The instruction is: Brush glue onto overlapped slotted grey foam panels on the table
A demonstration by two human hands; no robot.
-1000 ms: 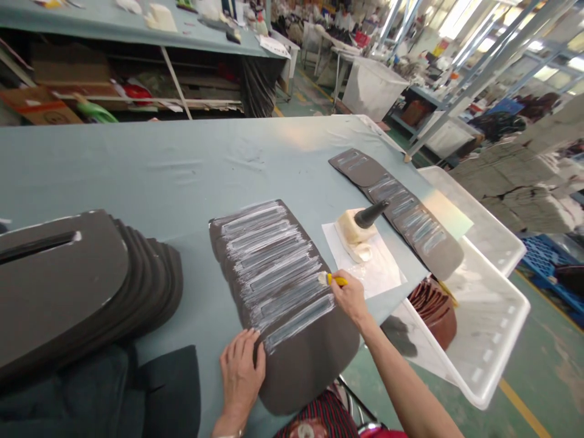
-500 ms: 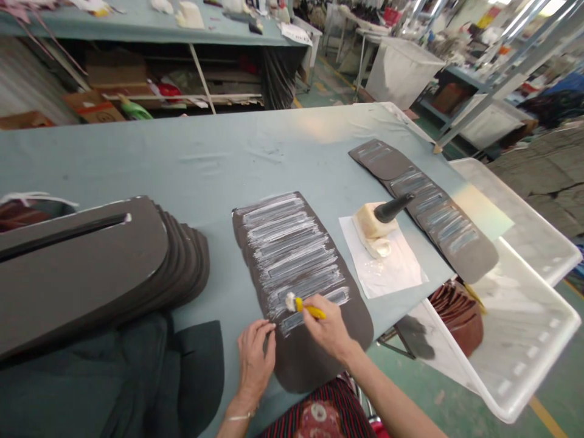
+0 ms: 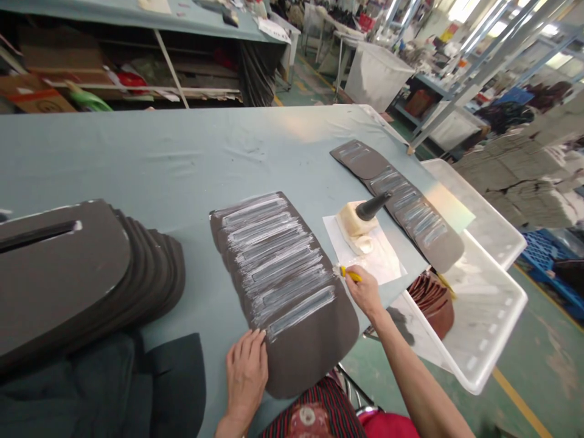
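My right hand (image 3: 366, 293) is closed around a small yellow-handled brush (image 3: 352, 276), its white-coated bristles just past the right edge of the dark panels. These overlapping grey-brown panels (image 3: 314, 347) lie in front of me, with white-smeared stripes and narrow slots across them. Flat at their lower left edge rests my left hand (image 3: 247, 372), fingers stretched out and touching the edge. Right of the panels, a cream-coloured block-shaped container (image 3: 353, 220) with a black cone-shaped piece (image 3: 374, 205) sits on white paper (image 3: 387, 258); a white paste-like mass clings to its front.
A thick stack of dark panels (image 3: 68, 274) stands at the left, above dark cloth (image 3: 177, 383). More striped panels (image 3: 444, 252) overlap along the table's right edge. Beyond it are white plastic bins (image 3: 493, 328), one near a brown bundle (image 3: 433, 307).
My right hand has carried the brush right and up, off the lower stripes to beyond the panels' edge. The lowest stripe is now coated along its length. The camera view has shifted right.
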